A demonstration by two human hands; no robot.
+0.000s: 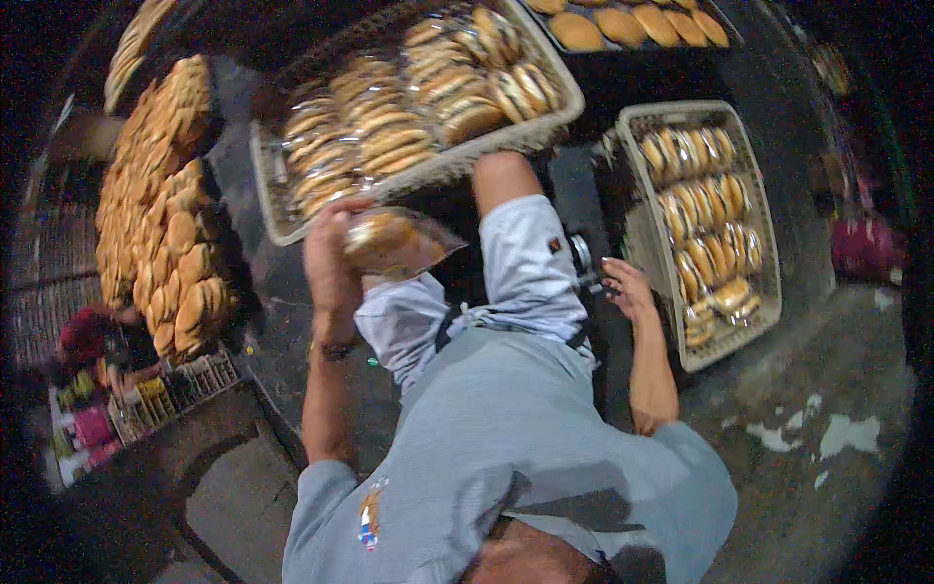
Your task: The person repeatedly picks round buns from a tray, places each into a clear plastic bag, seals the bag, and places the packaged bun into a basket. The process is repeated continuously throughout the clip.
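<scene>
My left hand (334, 238) is closed on a clear bag of round buns (394, 238), held over my left leg just in front of a large crate of bagged buns (394, 146). My right hand (625, 287) is off to my right with its fingers apart and loosely bent, near a small metal device (584, 255) whose details are unclear. Beside that hand stands a narrower crate (765, 234) with rows of bagged buns (708, 204).
A big pile of loose buns (161, 224) lies at the left, with a person in red (83, 336) and a slatted crate (209, 375) nearby. A dark tray of buns (628, 27) sits at the top. A maroon object (866, 248) is at the far right.
</scene>
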